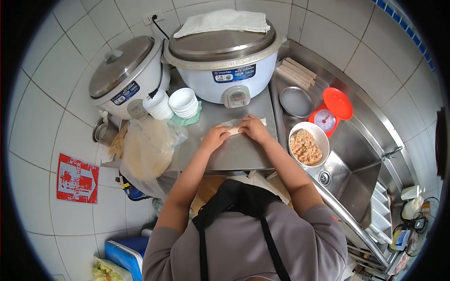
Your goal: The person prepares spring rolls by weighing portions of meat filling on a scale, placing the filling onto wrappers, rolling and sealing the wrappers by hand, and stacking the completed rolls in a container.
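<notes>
A pale, thin wrapper roll (pixel 233 131) lies on the steel table (pixel 225 157), with a flap of the sheet showing behind it. My left hand (pixel 216 137) has its fingers bent over the roll's left part. Over the right part, the fingers of my right hand (pixel 253 128) are curled and pressing down. Whatever is inside the roll is hidden. To the right, a white bowl (pixel 325 140) holds an orange-tinted minced filling (pixel 305 147). Several finished-looking pale rolls (pixel 296 73) lie side by side beyond a round metal dish (pixel 296 101).
Two rice cookers (pixel 243 77) (pixel 123 75) stand at the back. White bowls (pixel 183 101) are stacked before them. A plastic bag of round wrappers (pixel 147 150) overhangs the table's left edge. At right are a red kitchen scale (pixel 325 120) and a sink (pixel 344 175).
</notes>
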Available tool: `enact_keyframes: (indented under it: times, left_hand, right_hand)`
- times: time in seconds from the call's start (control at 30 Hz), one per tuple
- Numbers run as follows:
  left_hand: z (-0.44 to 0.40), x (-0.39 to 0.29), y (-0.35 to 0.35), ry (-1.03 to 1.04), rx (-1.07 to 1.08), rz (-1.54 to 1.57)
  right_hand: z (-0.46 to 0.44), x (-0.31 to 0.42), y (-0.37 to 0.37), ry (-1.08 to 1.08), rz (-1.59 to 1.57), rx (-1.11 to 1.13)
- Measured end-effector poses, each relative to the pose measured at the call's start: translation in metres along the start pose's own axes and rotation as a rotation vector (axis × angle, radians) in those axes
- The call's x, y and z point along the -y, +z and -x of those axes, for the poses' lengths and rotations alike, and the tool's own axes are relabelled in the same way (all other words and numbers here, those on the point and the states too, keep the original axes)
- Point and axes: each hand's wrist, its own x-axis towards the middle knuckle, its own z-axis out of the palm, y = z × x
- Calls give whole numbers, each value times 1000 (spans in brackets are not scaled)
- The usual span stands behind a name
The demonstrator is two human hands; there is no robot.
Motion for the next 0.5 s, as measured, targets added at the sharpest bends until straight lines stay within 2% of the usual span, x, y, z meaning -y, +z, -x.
enact_keyframes:
  times: [0.03, 0.13, 0.23, 0.33, 0.4, 0.43, 0.5]
  left_hand:
    - [-4, -5, -3, -30, 6, -24]
    - [-5, -13, 6, 286, -172, -150]
    - [-9, -7, 15, 204, -166, -136]
    - [-26, 4, 6, 76, -16, -28]
    - [-32, 8, 7, 58, -1, -140]
    - [-36, 8, 8, 50, 3, -196]
    - [-27, 4, 21, 188, -130, -234]
  right_hand:
    - [-6, -4, 0, 29, -29, 6]
    - [-17, -11, 5, 91, 41, 15]
    - [-19, -8, 7, 91, 166, -111]
    - [-11, 2, -1, 19, 122, -126]
    - [-14, -4, 3, 17, 150, -162]
    - [-17, -9, 5, 13, 166, -180]
    - [-22, -16, 8, 81, 203, -128]
